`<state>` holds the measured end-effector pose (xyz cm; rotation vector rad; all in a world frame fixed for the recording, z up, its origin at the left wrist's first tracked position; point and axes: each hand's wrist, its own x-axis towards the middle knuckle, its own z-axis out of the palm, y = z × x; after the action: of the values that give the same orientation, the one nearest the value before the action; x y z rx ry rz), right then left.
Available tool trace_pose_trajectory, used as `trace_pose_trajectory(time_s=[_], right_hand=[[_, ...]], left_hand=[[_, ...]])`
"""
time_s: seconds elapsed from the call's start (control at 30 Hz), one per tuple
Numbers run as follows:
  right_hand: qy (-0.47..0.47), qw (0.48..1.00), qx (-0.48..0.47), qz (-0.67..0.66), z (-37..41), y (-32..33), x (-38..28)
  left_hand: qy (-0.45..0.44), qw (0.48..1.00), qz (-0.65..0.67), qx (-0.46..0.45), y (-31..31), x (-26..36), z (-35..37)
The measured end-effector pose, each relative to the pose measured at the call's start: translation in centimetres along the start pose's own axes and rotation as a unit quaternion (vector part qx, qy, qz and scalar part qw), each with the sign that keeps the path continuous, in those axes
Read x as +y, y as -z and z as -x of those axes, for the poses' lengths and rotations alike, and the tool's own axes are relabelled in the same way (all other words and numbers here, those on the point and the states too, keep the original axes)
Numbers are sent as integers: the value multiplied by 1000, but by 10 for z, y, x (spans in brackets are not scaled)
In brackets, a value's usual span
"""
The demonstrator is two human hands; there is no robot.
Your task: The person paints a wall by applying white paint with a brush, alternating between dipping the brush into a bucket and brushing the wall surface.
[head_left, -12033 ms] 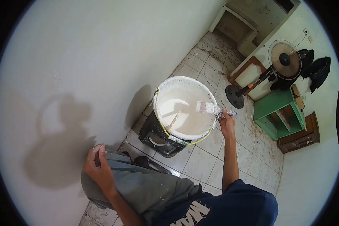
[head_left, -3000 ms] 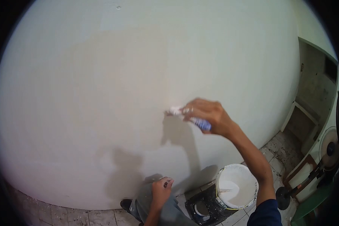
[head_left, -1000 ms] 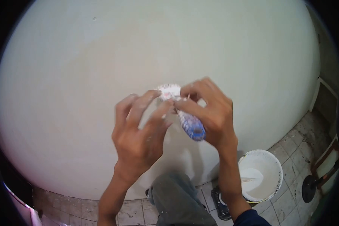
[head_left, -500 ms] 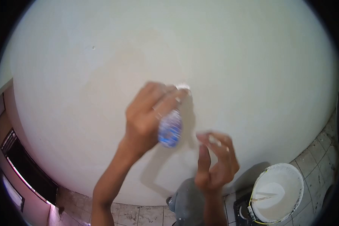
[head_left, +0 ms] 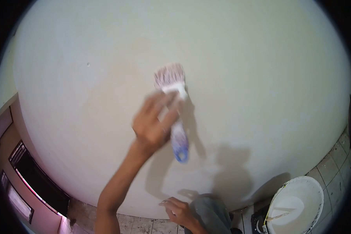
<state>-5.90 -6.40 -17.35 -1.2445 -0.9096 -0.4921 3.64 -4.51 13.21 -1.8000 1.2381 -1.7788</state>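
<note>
My left hand (head_left: 154, 124) is shut on a paintbrush (head_left: 171, 80) with a paint-spattered blue handle. The brush's bristles point up and press against the pale wall (head_left: 261, 70) in front of me, over a faint yellowish patch. The hand is blurred. My right hand (head_left: 179, 212) is low in the view, holding nothing, with its fingers resting on my knee in grey trousers (head_left: 210, 212). Both hands cast shadows on the wall.
A white bucket (head_left: 279, 199) of white paint, with a stir stick in it, sits on a dark stand at the lower right on the tiled floor (head_left: 335, 183). A dark barred opening (head_left: 35, 183) shows at the lower left.
The brush passed from my right hand to my left hand. My left hand then raised it onto the wall, while my right hand dropped to my knee. The view swung left.
</note>
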Motion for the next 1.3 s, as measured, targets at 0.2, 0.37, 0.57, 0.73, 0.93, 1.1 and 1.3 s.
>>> trace_pose_trajectory(time_s=[0.2, 0.37, 0.57, 0.73, 0.93, 1.1, 1.3], right_hand=[[-50, 997, 52, 39, 6, 25, 28], [-54, 997, 25, 40, 4, 27, 26], [-78, 996, -1, 47, 6, 29, 30], [-91, 994, -6, 60, 6, 33, 34], [-87, 994, 4, 61, 7, 37, 35], [-62, 991, 6, 118, 22, 29, 48], [-78, 993, -25, 84, 10, 19, 27]], left_hand=[[53, 985, 130, -103, 8, 81, 70], [129, 941, 272, -152, 12, 92, 70], [62, 980, 181, 49, 2, -22, -20], [57, 985, 111, 117, 16, -64, -72], [-32, 995, 80, -48, -3, 29, 49], [80, 965, 225, -113, 9, 114, 112], [148, 955, 225, -124, 24, 63, 102]])
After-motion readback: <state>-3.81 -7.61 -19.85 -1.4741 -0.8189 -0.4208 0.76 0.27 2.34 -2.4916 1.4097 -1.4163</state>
